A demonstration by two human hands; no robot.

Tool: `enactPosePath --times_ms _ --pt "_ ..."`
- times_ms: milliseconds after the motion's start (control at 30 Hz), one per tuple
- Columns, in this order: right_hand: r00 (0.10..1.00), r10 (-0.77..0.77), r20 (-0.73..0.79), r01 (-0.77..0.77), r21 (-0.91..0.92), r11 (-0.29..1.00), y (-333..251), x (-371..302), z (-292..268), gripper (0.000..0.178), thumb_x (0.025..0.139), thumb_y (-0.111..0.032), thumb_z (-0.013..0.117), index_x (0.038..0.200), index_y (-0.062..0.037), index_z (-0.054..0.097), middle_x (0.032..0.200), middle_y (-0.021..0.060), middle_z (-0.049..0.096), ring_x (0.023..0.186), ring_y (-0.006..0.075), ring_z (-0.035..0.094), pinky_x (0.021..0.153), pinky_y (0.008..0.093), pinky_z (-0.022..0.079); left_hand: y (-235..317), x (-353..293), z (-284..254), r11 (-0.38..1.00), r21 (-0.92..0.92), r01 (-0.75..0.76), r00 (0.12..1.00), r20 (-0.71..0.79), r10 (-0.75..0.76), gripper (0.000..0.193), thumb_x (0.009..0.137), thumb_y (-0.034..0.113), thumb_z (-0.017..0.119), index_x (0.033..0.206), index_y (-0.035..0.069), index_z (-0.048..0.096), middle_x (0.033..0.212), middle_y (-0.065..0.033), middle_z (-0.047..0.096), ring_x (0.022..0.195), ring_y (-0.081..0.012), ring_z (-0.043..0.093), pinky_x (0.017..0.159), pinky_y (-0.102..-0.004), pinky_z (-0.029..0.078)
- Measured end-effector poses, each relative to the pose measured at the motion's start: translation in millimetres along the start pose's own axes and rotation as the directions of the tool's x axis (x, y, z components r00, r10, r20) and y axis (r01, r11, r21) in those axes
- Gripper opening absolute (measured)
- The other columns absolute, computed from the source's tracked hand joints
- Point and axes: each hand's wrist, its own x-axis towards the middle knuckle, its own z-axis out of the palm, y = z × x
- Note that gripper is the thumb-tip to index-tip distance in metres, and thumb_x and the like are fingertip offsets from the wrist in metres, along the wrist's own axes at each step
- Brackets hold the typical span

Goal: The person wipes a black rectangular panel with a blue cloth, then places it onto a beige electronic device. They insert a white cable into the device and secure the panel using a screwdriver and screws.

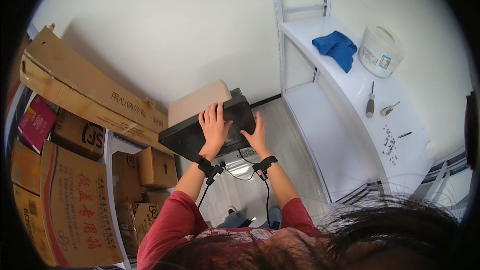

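Note:
In front of me is a black flat, box-like piece with a beige, round-cornered panel behind its far side. What kind of thing they make up, I cannot tell. My left hand lies on the black piece, its fingers stretched toward the far edge and the thumb out to the right. At the right end of the same piece, my right hand rests with thumb and fingers apart. Neither hand is closed round anything. A dark cable shows below the piece, between my wrists.
Cardboard boxes fill the shelves at left, with a long carton on top. On the white shelf at right are a blue cloth, a white bucket, a screwdriver, a shorter screwdriver and several small screws.

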Motion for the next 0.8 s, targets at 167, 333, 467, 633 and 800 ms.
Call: enactPosePath --times_ms 167,333,467,633,800 --pt "0.996 0.072 -0.055 -0.078 -0.105 0.991 30.0 -50.5 21.9 0.111 0.063 -0.021 0.084 0.144 -0.0014 0.011 0.136 0.0279 0.030 0.122 0.0456 0.035 0.101 0.0489 0.032 -5.8 -8.1 0.7 1.000 0.006 -0.018 0.998 -0.052 0.018 0.082 0.058 0.026 0.082 0.128 0.007 0.045 0.126 -0.0100 0.048 0.119 -0.0280 0.043 0.099 -0.0462 0.028" --pt "0.984 0.069 -0.162 -0.095 -0.162 0.982 52.5 -73.1 47.4 0.103 0.063 -0.027 0.083 0.141 0.0004 0.021 0.130 0.0265 0.040 0.115 0.0431 0.042 0.097 0.0480 0.035 -18.3 -50.2 39.9 0.981 0.114 -0.156 0.955 -0.237 0.179 0.072 0.068 0.022 0.077 0.131 0.010 0.046 0.137 -0.0143 0.040 0.128 -0.0320 0.036 0.105 -0.0508 0.023" --pt "0.968 0.033 -0.249 -0.076 -0.168 0.983 62.7 -77.9 56.4 0.099 0.063 -0.033 0.083 0.137 0.0008 0.027 0.126 0.0236 0.046 0.114 0.0405 0.044 0.096 0.0477 0.035 -19.6 -151.4 85.1 0.959 0.028 -0.282 0.958 0.051 0.281 0.059 0.077 0.016 0.064 0.134 0.020 0.047 0.142 -0.0066 0.038 0.130 -0.0251 0.035 0.105 -0.0490 0.023" --pt "0.956 0.109 -0.272 -0.150 -0.134 0.979 63.0 -82.9 61.2 0.100 0.059 -0.035 0.086 0.135 0.0008 0.030 0.129 0.0228 0.044 0.116 0.0402 0.043 0.096 0.0470 0.037 -29.5 -226.2 104.9 0.954 0.079 -0.289 0.810 0.552 0.200 0.070 0.077 0.024 0.066 0.140 0.021 0.037 0.151 -0.0024 0.021 0.137 -0.0225 0.023 0.106 -0.0531 0.022" --pt "0.943 0.125 -0.309 -0.169 -0.120 0.978 71.5 -89.1 68.9 0.097 0.060 -0.035 0.085 0.133 0.0006 0.032 0.126 0.0214 0.046 0.115 0.0396 0.044 0.096 0.0467 0.037 -31.8 -230.7 108.3 0.954 0.097 -0.284 0.721 0.678 0.145 0.077 0.077 0.032 0.067 0.143 0.018 0.032 0.154 -0.0009 0.009 0.140 -0.0222 0.015 0.108 -0.0552 0.020"
